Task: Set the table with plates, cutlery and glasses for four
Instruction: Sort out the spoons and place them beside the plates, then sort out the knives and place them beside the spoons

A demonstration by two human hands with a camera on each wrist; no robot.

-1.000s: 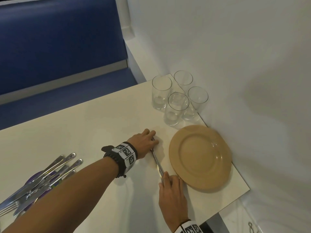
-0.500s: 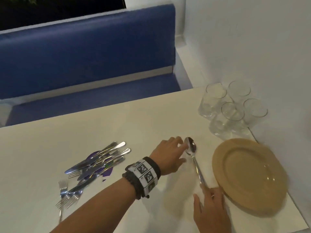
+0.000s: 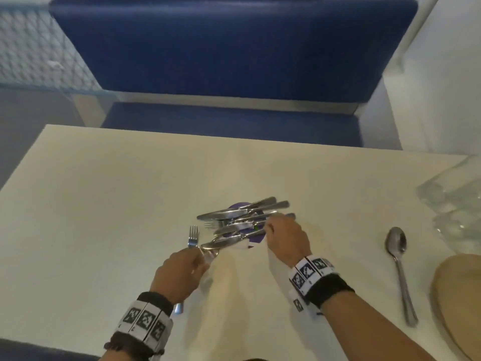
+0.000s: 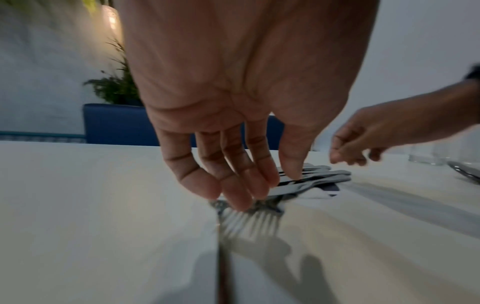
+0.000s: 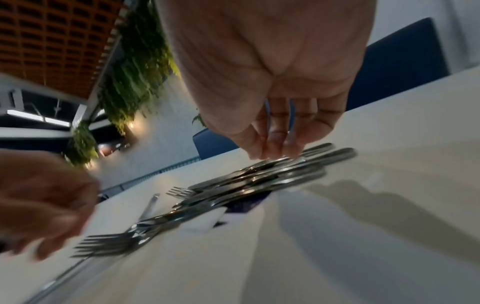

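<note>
A pile of knives and forks (image 3: 242, 217) lies mid-table on a purple and white paper (image 3: 256, 239). My left hand (image 3: 187, 267) reaches down at the pile's near left end, its fingertips (image 4: 244, 203) touching fork heads (image 4: 249, 220). A single fork (image 3: 193, 237) lies just left, its handle running under that hand. My right hand (image 3: 283, 238) hovers over the handle ends, its fingertips (image 5: 272, 150) touching the handles (image 5: 319, 156). A spoon (image 3: 399, 267) lies left of the tan plate (image 3: 458, 306) at the right edge. Blurred glasses (image 3: 453, 204) stand beyond the plate.
The cream table (image 3: 104, 204) has bare surface left of and beyond the pile. A blue bench (image 3: 234, 48) runs along the far side. A white wall closes the right side behind the glasses.
Both hands have left the spoon beside the plate and moved left to the cutlery pile. The head view has swung left, so plate and glasses now sit at the right edge.
</note>
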